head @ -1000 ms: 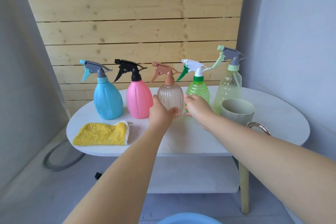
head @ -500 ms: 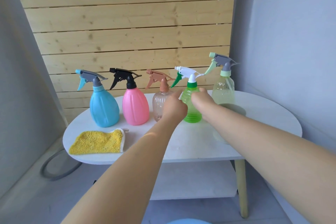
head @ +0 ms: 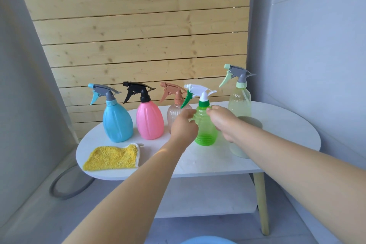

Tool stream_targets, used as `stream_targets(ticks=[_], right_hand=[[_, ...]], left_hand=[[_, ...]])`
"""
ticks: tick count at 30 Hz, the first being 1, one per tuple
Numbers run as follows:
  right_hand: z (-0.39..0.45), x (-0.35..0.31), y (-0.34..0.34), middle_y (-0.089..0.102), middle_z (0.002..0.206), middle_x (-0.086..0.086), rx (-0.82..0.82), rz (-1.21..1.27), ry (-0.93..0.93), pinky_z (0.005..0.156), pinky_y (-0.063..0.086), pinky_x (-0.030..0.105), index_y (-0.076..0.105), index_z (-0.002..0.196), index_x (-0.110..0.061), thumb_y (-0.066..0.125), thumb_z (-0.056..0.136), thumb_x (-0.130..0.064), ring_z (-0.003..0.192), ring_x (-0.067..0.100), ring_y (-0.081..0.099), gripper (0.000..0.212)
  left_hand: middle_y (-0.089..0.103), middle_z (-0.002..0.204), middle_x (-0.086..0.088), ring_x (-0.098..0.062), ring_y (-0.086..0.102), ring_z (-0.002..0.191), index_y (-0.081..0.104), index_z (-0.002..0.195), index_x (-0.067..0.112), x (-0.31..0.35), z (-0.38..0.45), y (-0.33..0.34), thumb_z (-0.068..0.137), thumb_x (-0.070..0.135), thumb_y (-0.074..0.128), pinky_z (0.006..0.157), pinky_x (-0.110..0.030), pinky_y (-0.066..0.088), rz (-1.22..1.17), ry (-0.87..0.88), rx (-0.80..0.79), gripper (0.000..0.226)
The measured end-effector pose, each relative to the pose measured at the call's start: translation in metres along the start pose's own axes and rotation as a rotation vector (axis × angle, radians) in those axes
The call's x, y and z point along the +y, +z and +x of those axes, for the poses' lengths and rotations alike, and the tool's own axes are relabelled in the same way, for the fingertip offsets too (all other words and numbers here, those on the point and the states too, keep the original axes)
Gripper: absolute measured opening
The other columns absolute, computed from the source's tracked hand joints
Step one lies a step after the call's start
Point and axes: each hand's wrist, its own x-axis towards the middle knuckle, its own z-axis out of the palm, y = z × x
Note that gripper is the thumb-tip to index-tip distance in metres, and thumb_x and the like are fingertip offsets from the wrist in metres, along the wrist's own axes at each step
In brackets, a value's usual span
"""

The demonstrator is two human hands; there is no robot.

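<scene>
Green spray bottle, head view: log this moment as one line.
object: green spray bottle upright on table | left hand: at its left side | right hand: at its right side | grip: unclear

Both bare arms stretched forward, converging. Left hand (head: 184, 128) back up, fingers curled forward. Right hand (head: 222, 123) close beside it, fingers curved inward. Whether either grips: unclear.

The left hand (head: 183, 127) and the right hand (head: 221, 121) are bare. The left forearm (head: 138, 184) and right forearm (head: 287, 162) are uncovered up to the picture's edge. The fingers are too blurred for finer detail.
</scene>
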Motion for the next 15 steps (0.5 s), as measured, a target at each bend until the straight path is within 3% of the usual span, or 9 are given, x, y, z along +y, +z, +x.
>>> stream_targets(ticks=[3, 5, 7, 11, 15], right_hand=[[-0.013, 0.003, 0.002, 0.051, 0.134, 0.008, -0.041, 0.015, -0.032, 0.106, 0.037, 0.041, 0.047, 0.134, -0.015, 0.039, 0.100, -0.021, 0.122, 0.027, 0.047, 0.036], [-0.022, 0.008, 0.002, 0.053, 0.134, 0.005, -0.031, -0.018, -0.055, 0.104, 0.041, 0.041, 0.047, 0.135, -0.018, 0.046, 0.097, -0.022, 0.121, 0.025, 0.050, 0.039], [-0.031, 0.015, 0.002, 0.056, 0.130, 0.004, -0.018, -0.062, -0.096, 0.098, 0.045, 0.037, 0.049, 0.135, -0.023, 0.053, 0.094, -0.025, 0.115, 0.023, 0.054, 0.042], [-0.056, 0.026, 0.002, 0.056, 0.117, 0.005, -0.023, -0.068, -0.187, 0.081, 0.038, 0.025, 0.055, 0.131, -0.027, 0.062, 0.090, -0.028, 0.100, 0.018, 0.055, 0.042], [-0.088, 0.038, 0.003, 0.053, 0.125, -0.002, -0.026, -0.029, -0.291, 0.088, 0.033, 0.024, 0.060, 0.115, -0.033, 0.067, 0.085, -0.035, 0.109, 0.008, 0.046, 0.031]], left_hand=[[0.058, 0.116, 0.002, -0.016, 0.057, 0.097, 0.056, 0.122, 0.017, 0.004, -0.022, -0.014, 0.091, 0.002, 0.040, 0.081, -0.029, 0.050, -0.003, 0.007, 0.060, 0.038], [0.058, 0.105, 0.005, -0.009, 0.055, 0.080, 0.057, 0.117, 0.018, 0.006, -0.035, -0.023, 0.093, 0.005, 0.043, 0.063, -0.017, 0.045, -0.028, 0.000, 0.086, 0.030], [0.055, 0.093, 0.010, -0.003, 0.052, 0.076, 0.056, 0.112, 0.019, 0.008, -0.049, -0.029, 0.095, 0.011, 0.048, 0.056, -0.010, 0.040, -0.072, -0.008, 0.095, 0.020], [0.058, 0.095, 0.010, -0.009, 0.056, 0.092, 0.057, 0.107, 0.020, 0.006, -0.079, -0.036, 0.094, 0.016, 0.056, 0.075, -0.021, 0.046, -0.177, -0.021, 0.081, 0.014], [0.064, 0.100, 0.013, -0.005, 0.060, 0.094, 0.061, 0.097, 0.029, 0.003, -0.110, -0.042, 0.092, 0.015, 0.060, 0.086, -0.026, 0.050, -0.309, -0.033, 0.108, 0.014]])
